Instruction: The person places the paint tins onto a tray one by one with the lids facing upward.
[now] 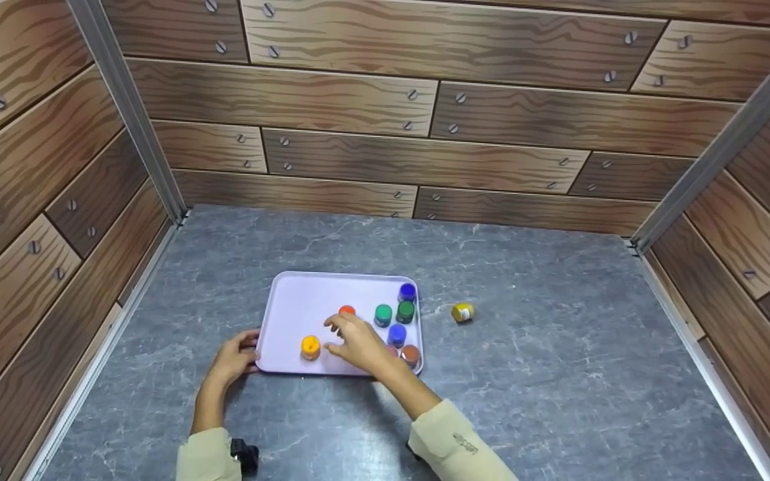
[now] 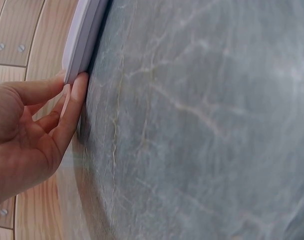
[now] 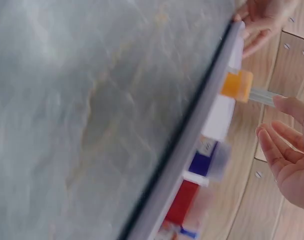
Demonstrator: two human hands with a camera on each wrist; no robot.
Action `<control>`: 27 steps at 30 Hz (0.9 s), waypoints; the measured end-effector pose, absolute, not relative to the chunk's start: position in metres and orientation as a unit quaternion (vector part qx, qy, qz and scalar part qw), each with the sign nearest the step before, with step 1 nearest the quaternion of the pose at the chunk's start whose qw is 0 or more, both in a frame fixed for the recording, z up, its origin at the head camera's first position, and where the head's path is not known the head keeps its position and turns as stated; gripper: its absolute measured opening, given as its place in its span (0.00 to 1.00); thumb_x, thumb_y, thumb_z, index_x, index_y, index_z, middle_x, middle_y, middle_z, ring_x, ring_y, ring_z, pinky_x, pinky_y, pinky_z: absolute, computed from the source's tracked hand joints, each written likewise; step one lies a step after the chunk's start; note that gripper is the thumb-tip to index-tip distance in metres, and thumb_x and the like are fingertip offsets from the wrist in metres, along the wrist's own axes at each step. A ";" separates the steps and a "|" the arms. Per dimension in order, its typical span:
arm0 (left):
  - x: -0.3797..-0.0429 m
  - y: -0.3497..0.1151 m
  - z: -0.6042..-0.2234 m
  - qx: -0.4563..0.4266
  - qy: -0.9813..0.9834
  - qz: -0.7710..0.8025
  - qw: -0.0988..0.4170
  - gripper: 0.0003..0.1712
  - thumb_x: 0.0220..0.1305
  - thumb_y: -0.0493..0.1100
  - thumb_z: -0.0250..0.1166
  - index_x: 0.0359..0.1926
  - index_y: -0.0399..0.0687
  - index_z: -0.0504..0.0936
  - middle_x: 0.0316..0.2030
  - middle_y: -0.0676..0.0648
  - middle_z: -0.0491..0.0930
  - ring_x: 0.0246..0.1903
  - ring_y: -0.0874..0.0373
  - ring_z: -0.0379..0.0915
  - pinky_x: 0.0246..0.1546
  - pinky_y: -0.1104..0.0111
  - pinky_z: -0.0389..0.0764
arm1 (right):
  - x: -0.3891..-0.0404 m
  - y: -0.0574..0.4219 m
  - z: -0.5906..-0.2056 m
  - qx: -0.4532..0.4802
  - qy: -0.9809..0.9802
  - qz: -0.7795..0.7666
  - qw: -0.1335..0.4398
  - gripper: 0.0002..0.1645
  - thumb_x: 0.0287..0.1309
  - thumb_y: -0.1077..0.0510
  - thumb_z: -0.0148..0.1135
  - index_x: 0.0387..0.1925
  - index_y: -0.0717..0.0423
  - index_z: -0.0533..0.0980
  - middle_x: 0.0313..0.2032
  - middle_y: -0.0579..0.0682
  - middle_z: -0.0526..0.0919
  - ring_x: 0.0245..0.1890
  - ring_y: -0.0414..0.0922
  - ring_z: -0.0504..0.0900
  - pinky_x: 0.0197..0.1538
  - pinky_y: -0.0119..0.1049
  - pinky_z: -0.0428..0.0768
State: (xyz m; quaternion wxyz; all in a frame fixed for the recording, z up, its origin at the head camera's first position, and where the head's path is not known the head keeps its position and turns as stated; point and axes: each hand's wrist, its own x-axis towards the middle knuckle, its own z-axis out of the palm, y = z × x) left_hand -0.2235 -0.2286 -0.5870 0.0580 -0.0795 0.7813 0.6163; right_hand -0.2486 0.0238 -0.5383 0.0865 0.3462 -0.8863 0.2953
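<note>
A lilac tray [image 1: 318, 294] carries several small paint jars. My left hand [image 1: 232, 361] pinches its near left corner, with the thumb on the rim and fingers at the underside, as the left wrist view shows. Over the tray, my right hand [image 1: 357, 342] hovers with fingers spread and slightly bent, nothing between them. Nearest to it stands an orange jar [image 1: 310, 347], just left of the fingertips. A red-orange jar [image 1: 347, 311] is partly hidden behind that hand. The right wrist view also shows the orange jar [image 3: 236, 85] upright at the tray's edge.
Grouped at the tray's right side are a green jar [image 1: 383, 314], a dark green jar [image 1: 405, 311], blue jars [image 1: 407, 292] and a brown jar [image 1: 410, 355]. A yellow jar [image 1: 463, 312] lies on its side on the grey tabletop [image 1: 559, 347]. Wood-patterned walls [image 1: 358, 100] enclose it.
</note>
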 end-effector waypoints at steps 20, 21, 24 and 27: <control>-0.223 -0.227 -0.587 -0.076 0.776 0.623 0.057 0.26 0.54 0.20 0.52 0.57 0.21 0.63 0.46 0.29 0.68 0.38 0.47 0.73 0.28 0.65 0.81 | -0.260 0.106 -0.519 0.312 -0.871 0.350 0.146 0.09 0.44 0.69 0.66 0.31 0.65 0.77 0.29 0.55 0.78 0.28 0.49 0.78 0.34 0.35 0.80; -0.223 -0.227 -0.587 -0.076 0.776 0.623 0.057 0.26 0.54 0.20 0.52 0.57 0.21 0.63 0.46 0.29 0.68 0.39 0.47 0.73 0.28 0.65 0.81 | -0.261 0.111 -0.519 0.309 -0.873 0.348 0.149 0.09 0.44 0.70 0.66 0.31 0.65 0.76 0.29 0.55 0.78 0.28 0.49 0.78 0.33 0.35 0.80; -0.223 -0.228 -0.588 -0.079 0.778 0.621 0.058 0.26 0.54 0.20 0.51 0.57 0.21 0.63 0.46 0.29 0.68 0.39 0.47 0.73 0.28 0.64 0.81 | -0.265 0.125 -0.522 0.297 -0.878 0.339 0.160 0.09 0.43 0.70 0.67 0.30 0.64 0.76 0.28 0.53 0.77 0.27 0.48 0.78 0.32 0.36 0.80; -0.223 -0.227 -0.588 -0.083 0.777 0.621 0.058 0.26 0.54 0.20 0.51 0.57 0.22 0.64 0.47 0.29 0.68 0.39 0.46 0.73 0.28 0.64 0.80 | -0.267 0.138 -0.525 0.286 -0.888 0.317 0.169 0.08 0.42 0.69 0.67 0.29 0.63 0.76 0.27 0.52 0.77 0.27 0.47 0.77 0.32 0.36 0.79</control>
